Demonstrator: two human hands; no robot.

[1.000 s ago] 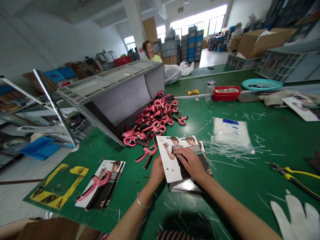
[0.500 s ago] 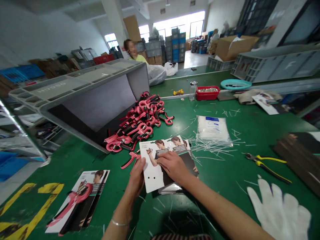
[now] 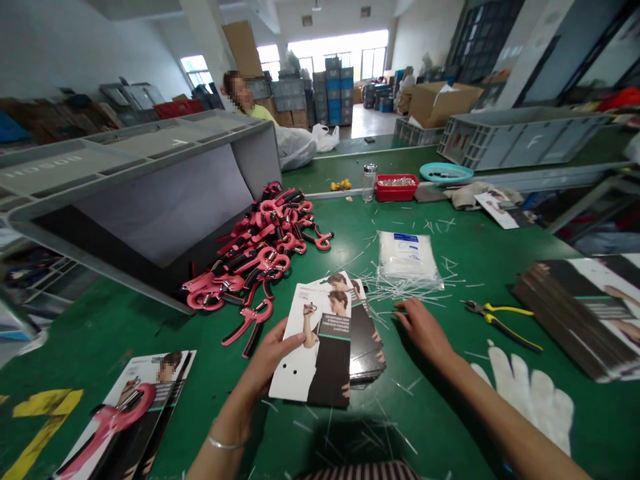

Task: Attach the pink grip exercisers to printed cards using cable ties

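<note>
Head view, one bench (image 3: 350,230), work partly along by appearance.

Item: printed card (image 3: 315,353), one, at near centre, tilted over a card stack (image 3: 367,357). Left hand (image 3: 273,357) grips its left edge, thumb on top. Two dark holes; no hand grip on it.
Item: right hand (image 3: 425,330), right of the stack, fingers loosely parted, nothing visible in them, just beside scattered white ties (image 3: 400,290).
Done, as judged: one pink-and-black hand grip (image 3: 107,427) lies on cards at near left; whether fastened, cannot tell.
Outstanding, as judged: heap of loose hand grips (image 3: 270,233), spilling from a grey crate (image 3: 240,243) at far left; further card stack (image 3: 575,327) at right, beyond the cutters (image 3: 500,320).
Hidden: left fingers under the card; the lower stack, mostly.
Cut off: near-left grip, crate, right-hand stack.
Hard to make out: small print; whether right fingertips touch a tie.
</note>
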